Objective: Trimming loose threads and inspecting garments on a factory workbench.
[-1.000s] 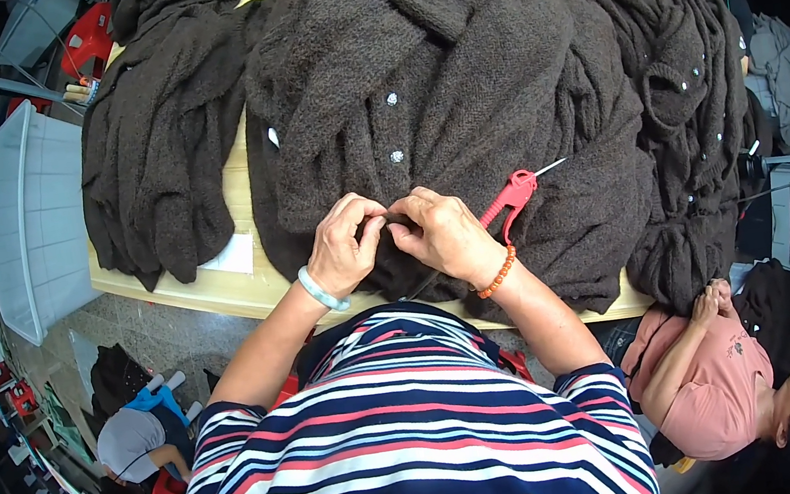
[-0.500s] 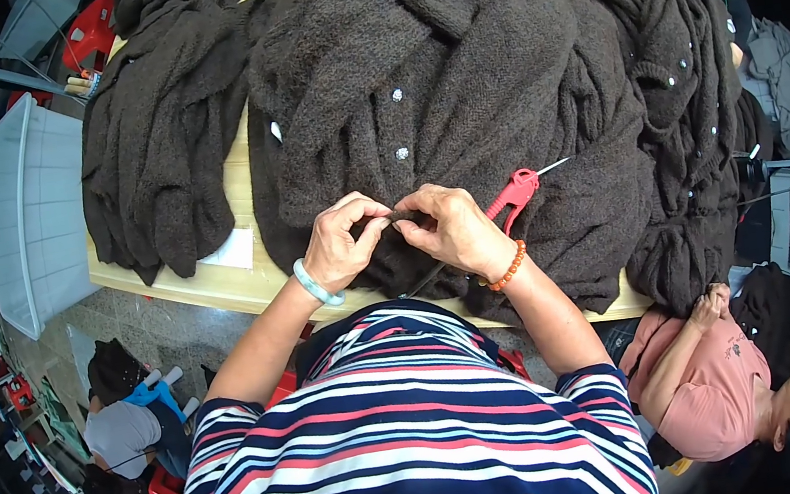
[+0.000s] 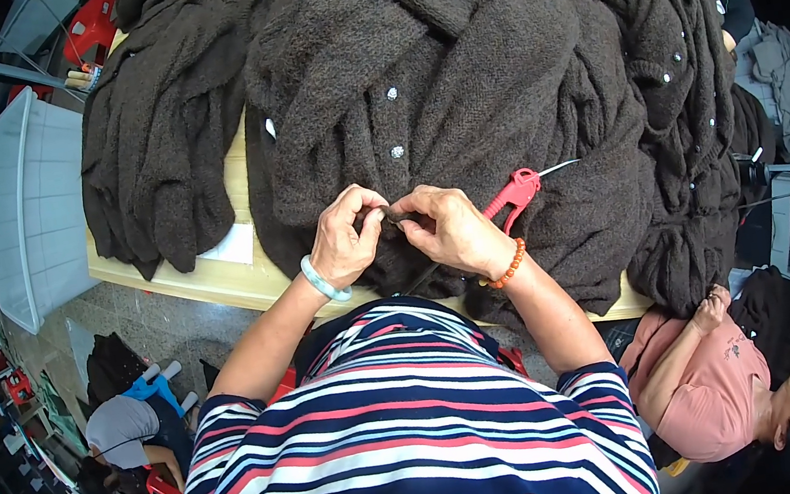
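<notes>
A dark brown knitted cardigan point(image 3: 319, 66) with sparkling round buttons point(image 3: 397, 153) lies spread in front of me. At its near edge, my left hand point(image 3: 350, 235) pinches the knit between thumb and fingers. Close beside it, my right hand point(image 3: 445, 227) pinches the same bit of the button band. A small fold of brown fabric shows between my fingertips; whether a button sits there is hidden. To the right of my right hand, a red air blow gun point(image 3: 516, 195) with a thin metal nozzle rests on the knit.
More brown knitwear lies in piles at the left point(image 3: 161, 128) and right point(image 3: 684, 75) of the wooden table point(image 3: 249, 283). A white bin point(image 3: 37, 211) stands left. One person in pink point(image 3: 706, 375) sits near right; others are at far right and lower left.
My hands stay pinched on the knit, with my left hand shifted slightly up. The cardigan has moved a little, and the pile at the right has shifted.
</notes>
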`<state>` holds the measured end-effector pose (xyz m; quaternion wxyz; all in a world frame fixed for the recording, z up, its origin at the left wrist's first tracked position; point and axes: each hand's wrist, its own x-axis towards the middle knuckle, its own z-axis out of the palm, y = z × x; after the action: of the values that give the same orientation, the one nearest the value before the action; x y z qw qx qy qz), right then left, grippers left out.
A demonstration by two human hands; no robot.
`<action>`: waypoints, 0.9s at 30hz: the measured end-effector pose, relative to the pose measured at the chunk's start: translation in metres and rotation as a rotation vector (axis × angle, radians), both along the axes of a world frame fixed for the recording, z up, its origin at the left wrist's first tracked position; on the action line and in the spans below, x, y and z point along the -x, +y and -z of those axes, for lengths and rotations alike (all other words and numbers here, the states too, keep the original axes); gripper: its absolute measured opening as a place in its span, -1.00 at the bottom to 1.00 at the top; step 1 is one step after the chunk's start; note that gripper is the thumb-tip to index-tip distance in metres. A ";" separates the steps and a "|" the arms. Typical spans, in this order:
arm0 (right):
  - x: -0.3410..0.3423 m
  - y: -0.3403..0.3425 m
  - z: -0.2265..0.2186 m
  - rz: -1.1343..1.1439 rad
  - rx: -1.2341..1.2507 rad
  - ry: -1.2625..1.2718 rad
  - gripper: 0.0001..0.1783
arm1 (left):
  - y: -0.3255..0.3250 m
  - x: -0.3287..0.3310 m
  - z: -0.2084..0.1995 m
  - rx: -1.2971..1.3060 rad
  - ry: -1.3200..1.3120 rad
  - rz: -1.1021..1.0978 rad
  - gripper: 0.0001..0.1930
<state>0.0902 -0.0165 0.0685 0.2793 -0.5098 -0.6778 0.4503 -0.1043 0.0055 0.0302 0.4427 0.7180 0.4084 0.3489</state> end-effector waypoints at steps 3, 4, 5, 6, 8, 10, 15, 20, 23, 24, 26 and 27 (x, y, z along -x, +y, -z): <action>0.004 -0.004 0.010 -0.005 -0.091 -0.029 -0.78 | -0.002 0.000 0.002 0.021 0.017 -0.013 -0.92; 0.006 -0.005 0.013 0.002 -0.153 -0.038 -0.77 | -0.002 0.000 0.003 0.021 0.018 -0.011 -0.92; 0.008 -0.006 0.011 -0.009 -0.118 -0.054 -0.76 | -0.003 0.000 0.006 0.054 0.000 -0.027 -0.92; 0.009 -0.007 0.012 -0.009 -0.118 -0.054 -0.76 | -0.003 0.000 0.007 0.086 -0.018 -0.043 -0.92; 0.011 -0.009 0.013 0.039 -0.115 -0.044 -0.75 | -0.002 0.001 0.007 0.097 -0.009 -0.045 -0.92; 0.013 -0.011 0.013 0.060 -0.100 -0.035 -0.75 | -0.003 0.001 0.008 0.107 0.000 -0.046 -0.92; 0.015 -0.013 0.014 0.077 -0.131 -0.072 -0.75 | -0.004 0.001 0.012 0.142 -0.001 -0.053 -0.91; 0.018 -0.016 0.016 0.025 -0.222 -0.298 -0.68 | -0.005 -0.002 0.015 0.071 -0.014 -0.065 -0.90; 0.021 -0.017 0.016 0.030 -0.242 -0.338 -0.65 | -0.006 -0.004 0.014 0.033 0.001 -0.070 -0.90; 0.021 -0.017 0.016 0.030 -0.242 -0.338 -0.65 | -0.006 -0.004 0.014 0.012 0.002 -0.073 -0.90; 0.021 -0.017 0.017 0.034 -0.219 -0.354 -0.67 | -0.006 -0.004 0.016 -0.027 0.010 -0.069 -0.90; 0.020 -0.016 0.018 0.033 -0.219 -0.355 -0.67 | -0.006 -0.004 0.017 -0.066 0.019 -0.065 -0.91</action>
<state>0.0698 -0.0322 0.0504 0.2168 -0.5588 -0.7527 0.2722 -0.0999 -0.0006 0.0133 0.4033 0.7217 0.4242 0.3694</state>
